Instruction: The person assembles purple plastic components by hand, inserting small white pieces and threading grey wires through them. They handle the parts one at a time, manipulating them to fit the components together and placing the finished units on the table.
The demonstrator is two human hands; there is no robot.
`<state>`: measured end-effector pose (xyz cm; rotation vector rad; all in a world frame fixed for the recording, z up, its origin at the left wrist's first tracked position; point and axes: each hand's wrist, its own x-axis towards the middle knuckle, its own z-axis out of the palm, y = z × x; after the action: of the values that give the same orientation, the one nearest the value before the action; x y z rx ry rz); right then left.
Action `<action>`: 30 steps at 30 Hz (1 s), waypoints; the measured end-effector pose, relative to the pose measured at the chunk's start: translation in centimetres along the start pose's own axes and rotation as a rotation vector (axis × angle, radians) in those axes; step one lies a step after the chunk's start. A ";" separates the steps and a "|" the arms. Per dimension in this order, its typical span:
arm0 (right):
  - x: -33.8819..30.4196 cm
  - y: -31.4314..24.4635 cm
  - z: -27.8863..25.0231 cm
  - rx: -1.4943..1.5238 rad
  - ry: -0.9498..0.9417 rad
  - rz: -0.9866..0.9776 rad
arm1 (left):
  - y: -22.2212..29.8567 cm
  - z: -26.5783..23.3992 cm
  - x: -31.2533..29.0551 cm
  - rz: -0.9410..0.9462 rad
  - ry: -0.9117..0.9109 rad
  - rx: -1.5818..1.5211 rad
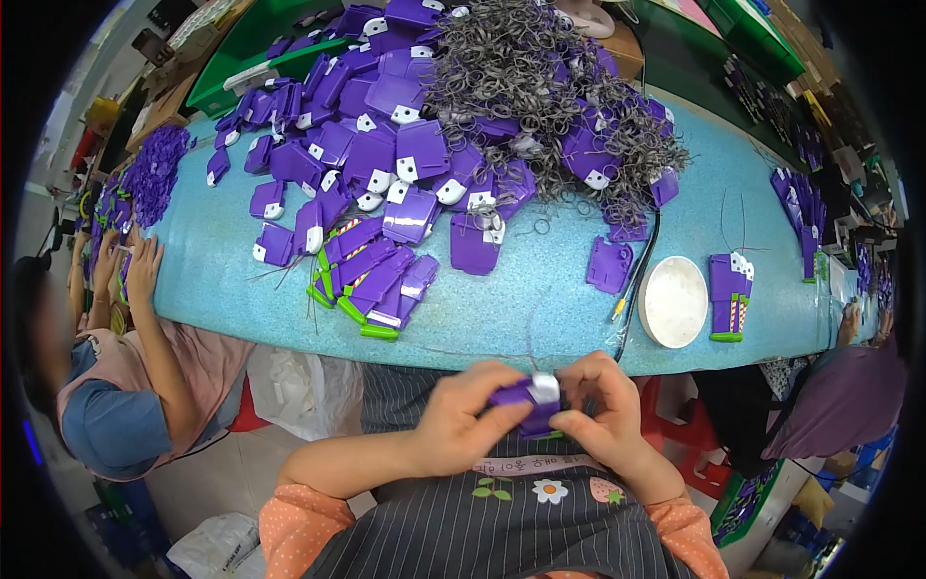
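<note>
At the table's near edge my left hand (470, 413) is closed round a small purple plastic part with a white corner (544, 388), fingers on its left side. My right hand (604, 409) pinches the same part from the right, its thumb against the purple face. Thin dark wires stick up from the part, above the white corner. A bit of green shows at its lower end. Beyond my left hand lies a row of purple parts with green tips and striped strips (370, 274). My fingers hide much of the held part.
A large heap of purple parts (370, 159) with white corners covers the back of the blue table (540, 318). Tangled grey wires (511, 72) lie over it. At right are a white bowl (673, 302), a black cable (644, 280) and finished-looking purple pieces (730, 297). Other people sit on both sides.
</note>
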<state>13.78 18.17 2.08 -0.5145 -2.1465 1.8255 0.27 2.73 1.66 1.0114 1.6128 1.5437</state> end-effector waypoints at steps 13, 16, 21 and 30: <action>-0.3 0.9 1.0 0.073 -0.159 0.104 | 0.2 0.4 0.2 -0.191 0.188 -0.524; -0.6 1.4 1.1 0.271 -0.171 0.271 | -1.2 2.1 -0.7 -0.182 0.163 -0.363; -0.5 0.9 1.0 0.001 -0.209 0.065 | -1.2 2.5 -1.8 -0.174 0.172 -0.309; -1.2 -1.2 -7.2 -0.031 0.709 -0.148 | 2.2 -8.6 9.2 0.424 0.114 1.080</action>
<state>17.84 23.84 4.48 -0.8319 -1.6683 1.2662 -11.41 6.79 4.78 1.9333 2.4943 0.8794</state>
